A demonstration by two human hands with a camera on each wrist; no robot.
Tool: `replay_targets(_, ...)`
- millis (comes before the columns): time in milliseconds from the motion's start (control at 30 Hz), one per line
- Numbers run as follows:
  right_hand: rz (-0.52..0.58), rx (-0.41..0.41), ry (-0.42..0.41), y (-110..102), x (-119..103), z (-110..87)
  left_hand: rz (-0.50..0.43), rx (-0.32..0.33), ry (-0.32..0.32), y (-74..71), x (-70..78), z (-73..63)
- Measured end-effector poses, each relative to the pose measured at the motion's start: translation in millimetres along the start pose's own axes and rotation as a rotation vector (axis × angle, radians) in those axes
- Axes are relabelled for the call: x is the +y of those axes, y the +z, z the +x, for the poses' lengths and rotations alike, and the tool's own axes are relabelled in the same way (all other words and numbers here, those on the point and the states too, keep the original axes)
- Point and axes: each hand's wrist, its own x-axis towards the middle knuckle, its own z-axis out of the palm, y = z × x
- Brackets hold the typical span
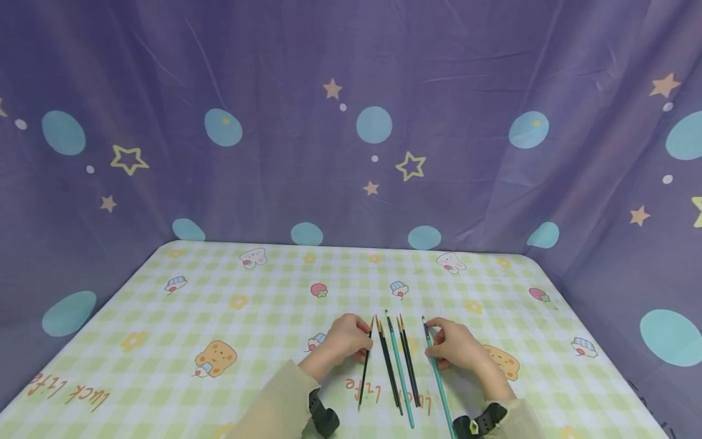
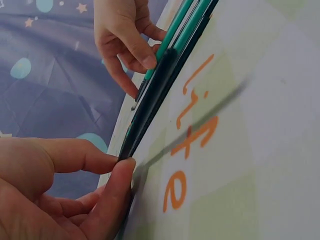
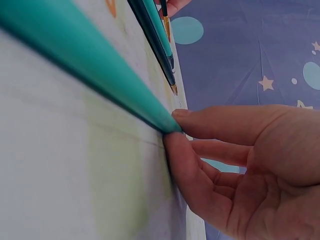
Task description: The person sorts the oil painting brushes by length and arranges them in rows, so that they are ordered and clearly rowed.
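Between thumb and fingertips, my left hand [image 1: 344, 341] pinches a thin black paintbrush [image 1: 364, 375] near its bristle end, its handle slanting toward me. On the other side, my right hand [image 1: 456, 346] pinches a teal paintbrush [image 1: 440, 381] close to its tip. The right wrist view shows that teal handle large, with thumb and forefinger closed on it. Several more paintbrushes lie between the hands: black ones [image 1: 389, 364] on the left, a teal one [image 1: 401, 368] in the middle and black ones [image 1: 410, 369] on the right, all tips pointing away from me.
A green-and-white checked tablecloth [image 1: 263, 341] with printed cartoons covers the table. Behind and beside it hangs a purple curtain [image 1: 285, 152] with stars and teal dots. Each wrist wears a black strap, such as the left strap [image 1: 323, 414].
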Motion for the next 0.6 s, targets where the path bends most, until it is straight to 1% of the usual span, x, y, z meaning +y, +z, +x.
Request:
replay_targets(200, -0.005, -0.007, 0.009, -0.2, 1.4, 0.7, -0.05, -0.042, -0.006, -7.0, -6.9, 7.6)
replay_targets(333, -0.02, -0.018, 0.005, -1.5, 1.3, 1.2, -0.085, -0.058, 0.004, -16.0, -11.3, 14.1)
replay_targets(433, -0.032, -0.028, 0.006, -2.5, 0.3, 0.6, -0.1, -0.058, 0.017, -24.0, -14.8, 18.7)
replay_targets(600, -0.04, -0.027, 0.012, -3.1, -1.3, -1.3, -0.086, -0.033, 0.05, -37.9, -17.8, 24.9)
